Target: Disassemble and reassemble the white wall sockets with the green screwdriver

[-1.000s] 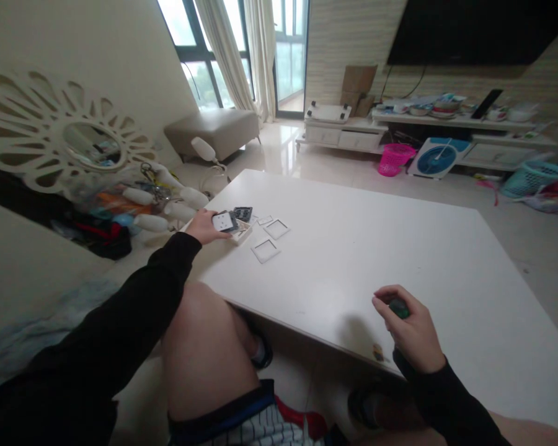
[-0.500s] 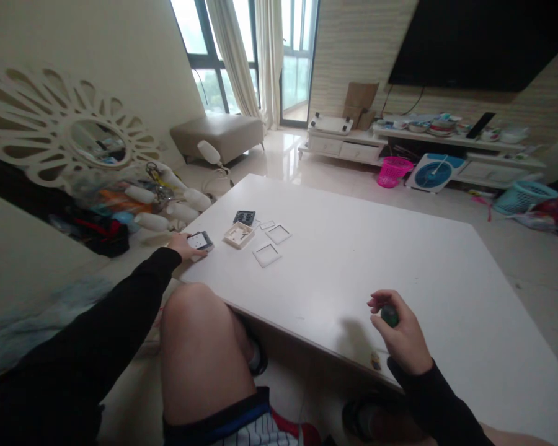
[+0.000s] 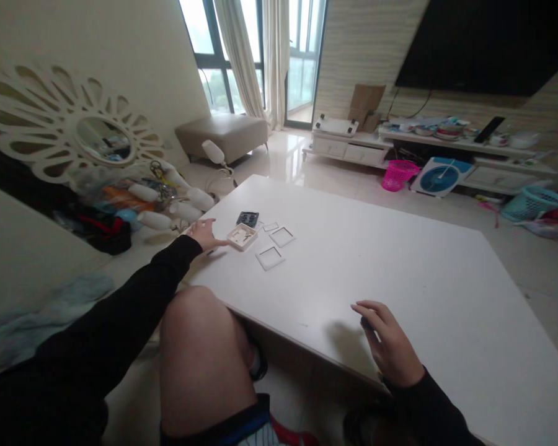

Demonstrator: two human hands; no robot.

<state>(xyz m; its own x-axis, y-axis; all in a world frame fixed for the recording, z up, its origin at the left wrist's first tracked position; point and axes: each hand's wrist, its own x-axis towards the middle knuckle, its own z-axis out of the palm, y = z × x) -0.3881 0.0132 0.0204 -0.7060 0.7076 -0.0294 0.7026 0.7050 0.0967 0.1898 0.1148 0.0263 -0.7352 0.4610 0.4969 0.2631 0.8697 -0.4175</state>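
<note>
My left hand [image 3: 203, 234] reaches over the table's left end, thumb and fingers spread, with nothing gripped that I can see. Its thumb tip is beside a small white open box [image 3: 242, 236] holding small loose parts. The white socket panel is mostly hidden under this hand; only a dark edge [image 3: 209, 252] shows. My right hand [image 3: 390, 344] is over the near edge, fingers curled round a dark rounded handle [image 3: 364, 323]; the rest of it is hidden. A small brownish-yellow object [image 3: 380, 376] is mostly covered by this hand.
Near the box on the white table [image 3: 344, 248] lie a dark grey socket back [image 3: 248, 218], a small white strip [image 3: 270, 227] and two white square frames [image 3: 282, 229], [image 3: 270, 267]. A lamp with several white shades [image 3: 186, 212] stands past the table's left edge. My knee [image 3: 199, 310] is against the front.
My left hand has opened off the socket panel and moved right, toward the box. My right hand has turned and shifted slightly left, so the handle's green end no longer shows.
</note>
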